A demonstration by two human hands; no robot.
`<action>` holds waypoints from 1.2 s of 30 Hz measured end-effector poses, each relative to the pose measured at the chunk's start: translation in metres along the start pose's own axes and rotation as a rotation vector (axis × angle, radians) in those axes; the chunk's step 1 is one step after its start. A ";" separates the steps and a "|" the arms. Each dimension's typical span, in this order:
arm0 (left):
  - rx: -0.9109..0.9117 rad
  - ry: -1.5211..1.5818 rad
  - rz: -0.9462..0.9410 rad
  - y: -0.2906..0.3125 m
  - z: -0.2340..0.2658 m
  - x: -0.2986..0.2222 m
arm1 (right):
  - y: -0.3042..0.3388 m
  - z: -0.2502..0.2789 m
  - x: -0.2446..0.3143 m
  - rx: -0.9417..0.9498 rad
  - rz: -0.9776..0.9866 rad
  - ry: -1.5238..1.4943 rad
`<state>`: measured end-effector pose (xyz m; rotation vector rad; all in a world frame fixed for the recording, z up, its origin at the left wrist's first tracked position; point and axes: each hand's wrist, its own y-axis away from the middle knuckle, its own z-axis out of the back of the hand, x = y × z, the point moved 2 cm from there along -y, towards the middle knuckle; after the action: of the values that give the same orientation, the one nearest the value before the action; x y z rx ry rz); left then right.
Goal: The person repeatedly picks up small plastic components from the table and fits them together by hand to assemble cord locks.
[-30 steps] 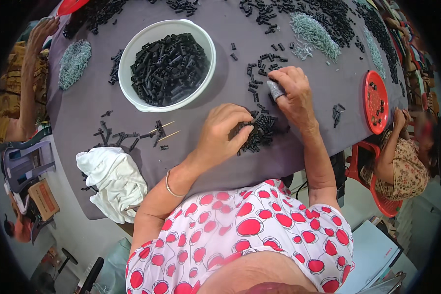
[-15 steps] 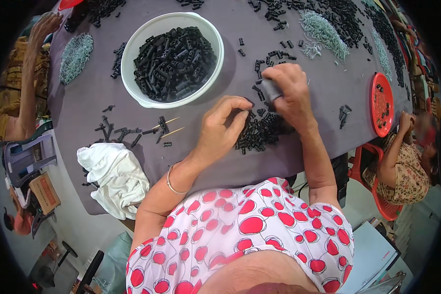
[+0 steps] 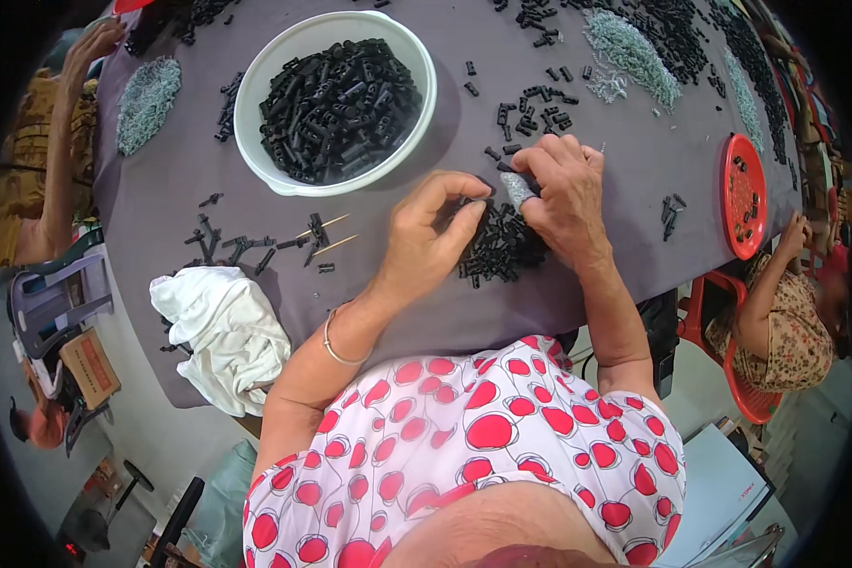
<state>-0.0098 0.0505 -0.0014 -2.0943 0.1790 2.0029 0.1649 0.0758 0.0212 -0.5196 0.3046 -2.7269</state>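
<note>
On a grey-covered table [image 3: 648, 185], a heap of black parts [image 3: 502, 251] is flanked by the left hand [image 3: 418, 225], tips nearly pinched, and the right hand [image 3: 566, 199], fingers curled, any grip indiscernible, a filled white bowl [image 3: 247, 123] being placed beyond.

My left hand [image 3: 426, 225] is holding its thumb and forefinger close together. My right hand [image 3: 565, 194] is sitting near it, fingers curled.

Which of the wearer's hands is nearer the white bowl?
Left. The left hand is just off the near right side of the white bowl; the right hand is farther right, by the black pieces.
</note>
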 end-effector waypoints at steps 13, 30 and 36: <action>-0.018 0.283 0.110 0.000 -0.003 -0.015 | 0.019 0.015 0.027 -0.379 0.145 -0.181; 0.038 0.390 0.283 0.002 0.003 -0.014 | 0.032 0.032 -0.076 -0.357 -0.329 0.047; 0.011 0.320 0.310 0.002 0.007 -0.009 | 0.020 0.014 -0.079 -0.267 -0.394 0.116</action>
<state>-0.0179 0.0498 0.0068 -2.4974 0.6019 1.7922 0.2450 0.0847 0.0039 -0.5399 0.6672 -3.1251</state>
